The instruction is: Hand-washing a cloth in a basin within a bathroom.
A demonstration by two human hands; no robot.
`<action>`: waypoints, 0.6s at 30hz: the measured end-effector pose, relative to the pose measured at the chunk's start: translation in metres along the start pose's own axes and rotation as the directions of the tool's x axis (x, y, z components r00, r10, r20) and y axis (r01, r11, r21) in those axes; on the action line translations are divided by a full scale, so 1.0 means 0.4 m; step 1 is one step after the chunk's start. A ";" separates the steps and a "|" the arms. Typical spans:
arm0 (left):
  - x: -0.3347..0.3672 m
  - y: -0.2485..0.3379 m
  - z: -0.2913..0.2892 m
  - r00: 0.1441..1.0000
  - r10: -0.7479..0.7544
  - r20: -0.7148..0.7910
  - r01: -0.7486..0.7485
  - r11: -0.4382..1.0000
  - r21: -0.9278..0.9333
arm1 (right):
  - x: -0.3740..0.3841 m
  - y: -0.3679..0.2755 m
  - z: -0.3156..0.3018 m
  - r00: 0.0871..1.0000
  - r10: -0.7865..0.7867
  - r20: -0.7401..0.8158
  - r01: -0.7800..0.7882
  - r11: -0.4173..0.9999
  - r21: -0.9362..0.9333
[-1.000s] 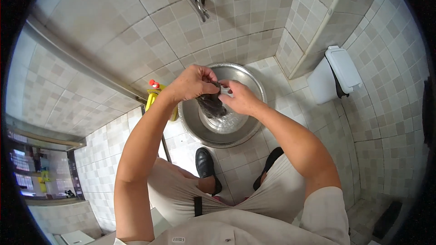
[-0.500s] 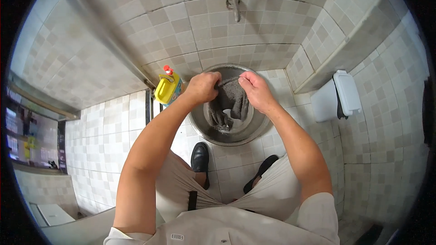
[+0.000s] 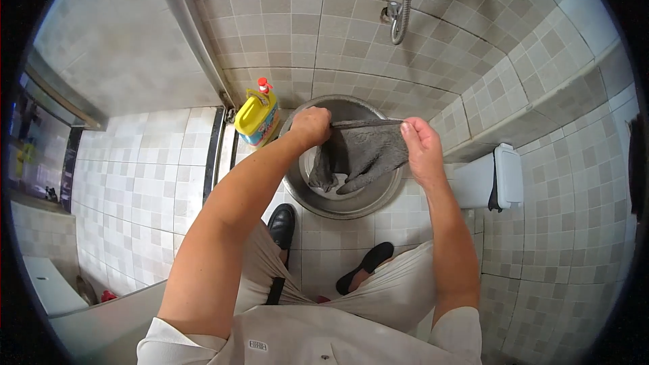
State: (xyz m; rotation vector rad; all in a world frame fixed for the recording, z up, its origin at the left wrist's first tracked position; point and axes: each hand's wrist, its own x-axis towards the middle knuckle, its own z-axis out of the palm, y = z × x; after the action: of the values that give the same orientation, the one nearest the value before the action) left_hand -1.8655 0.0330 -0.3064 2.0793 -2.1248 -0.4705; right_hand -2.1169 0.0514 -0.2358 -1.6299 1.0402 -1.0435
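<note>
A dark grey, wet-looking cloth [image 3: 368, 152] is stretched between my two hands above a round metal basin [image 3: 345, 209]. My left hand [image 3: 313, 126] is closed on its left end in a fist. At the other end my right hand [image 3: 422, 149] pinches the top edge, thumb uppermost. The upper edge runs almost straight from hand to hand, while the lower folds droop into the basin. Some of the basin's inside is hidden behind the cloth.
Left of the basin stands a yellow jug with a red pump top [image 3: 257, 116]. A white lidded bin [image 3: 490, 177] is at the right wall. A shower hose [image 3: 405, 7] hangs on the tiled wall ahead. My black shoes [image 3: 281, 225] are close to the basin.
My right hand has moved right, away from the left, pulling the cloth from bunched to spread with a taut upper edge. The whole view has shifted somewhat.
</note>
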 end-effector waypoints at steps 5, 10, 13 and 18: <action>-0.002 0.026 -0.041 0.991 -0.128 0.036 0.130 0.991 -0.044 | -0.002 0.009 -0.053 0.999 0.010 -0.043 -0.011 1.000 -0.015; -0.002 0.024 -0.075 0.969 -0.232 0.082 0.239 0.966 -0.099 | -0.014 -0.020 -0.057 0.996 0.074 -0.056 -0.069 0.993 0.095; 0.004 -0.001 -0.066 0.968 -0.247 0.036 0.249 0.959 -0.137 | -0.017 -0.025 -0.056 0.998 0.041 -0.056 -0.037 0.997 0.062; 0.016 -0.008 -0.061 0.988 -0.141 0.064 0.146 0.986 -0.081 | -0.004 0.023 -0.098 0.990 0.013 -0.144 -0.013 1.000 0.002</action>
State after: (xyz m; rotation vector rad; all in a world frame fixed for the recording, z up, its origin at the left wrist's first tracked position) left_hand -1.8552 0.0236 -0.2854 2.2057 -1.9551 -0.6346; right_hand -2.1560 0.0412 -0.2359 -1.5629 1.1435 -1.1663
